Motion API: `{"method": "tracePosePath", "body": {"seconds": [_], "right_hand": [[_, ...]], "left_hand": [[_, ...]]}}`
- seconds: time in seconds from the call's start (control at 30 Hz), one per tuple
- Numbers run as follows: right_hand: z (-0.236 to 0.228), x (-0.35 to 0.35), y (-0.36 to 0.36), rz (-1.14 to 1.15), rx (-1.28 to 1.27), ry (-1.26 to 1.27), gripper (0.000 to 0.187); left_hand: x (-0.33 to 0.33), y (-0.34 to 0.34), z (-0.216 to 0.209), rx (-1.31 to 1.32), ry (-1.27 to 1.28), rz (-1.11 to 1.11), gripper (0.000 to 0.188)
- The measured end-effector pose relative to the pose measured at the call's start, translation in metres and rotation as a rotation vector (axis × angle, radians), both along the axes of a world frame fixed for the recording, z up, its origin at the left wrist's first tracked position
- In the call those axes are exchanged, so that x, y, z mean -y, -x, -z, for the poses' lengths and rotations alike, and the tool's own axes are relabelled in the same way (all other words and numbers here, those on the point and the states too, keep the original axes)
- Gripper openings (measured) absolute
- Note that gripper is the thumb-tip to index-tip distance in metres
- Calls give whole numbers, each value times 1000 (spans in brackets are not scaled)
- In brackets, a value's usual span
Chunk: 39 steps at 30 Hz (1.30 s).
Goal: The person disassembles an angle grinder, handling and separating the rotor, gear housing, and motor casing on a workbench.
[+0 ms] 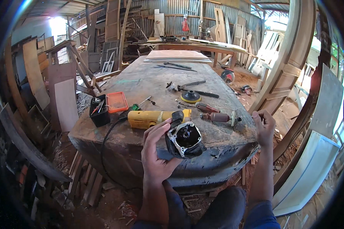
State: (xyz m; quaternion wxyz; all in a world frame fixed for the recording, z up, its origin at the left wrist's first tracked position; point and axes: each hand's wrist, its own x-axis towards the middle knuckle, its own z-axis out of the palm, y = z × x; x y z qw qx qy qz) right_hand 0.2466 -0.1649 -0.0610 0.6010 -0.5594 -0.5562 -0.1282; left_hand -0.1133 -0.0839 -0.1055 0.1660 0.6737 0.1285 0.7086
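Note:
My left hand (156, 154) grips a gear housing (185, 140) of black and bare metal, its open round end facing up toward me. Dark grease coats the inside of the housing. Over the table's right corner, my right hand (264, 128) is raised with its fingers curled together; what they pinch, if anything, is too small to make out. Just behind the housing lies the yellow motor body (141, 119) of a power tool. A motor armature (219, 118) rests on the table between my hands, beside a red-handled screwdriver (207, 107).
The worn table (133, 82) also bears a black pad with a yellow rim (190, 96), a hammer (193, 83), a green-handled screwdriver (135, 107) and a black box (99, 114) with an orange lid (117, 102). A black cord (105, 143) hangs over the front edge. Wooden boards (36, 72) lean around.

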Motion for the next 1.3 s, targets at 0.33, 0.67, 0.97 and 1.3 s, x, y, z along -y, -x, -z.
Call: {"method": "tracePosePath", "body": {"seconds": [0.33,0.67,0.97,1.3], "right_hand": [[2,18,38,92,89,-18,15],[11,14,3,116,157,109,15],[15,16,9,98,268,197,35],[13,18,9,82,249,273,39]], "left_hand": [[-3,-9,6,-34,21,23,78],[0,-17,12,45,162,107,97],[2,-25,12,37,211,86,99],[2,-22,13,23,209,55,97]]}}
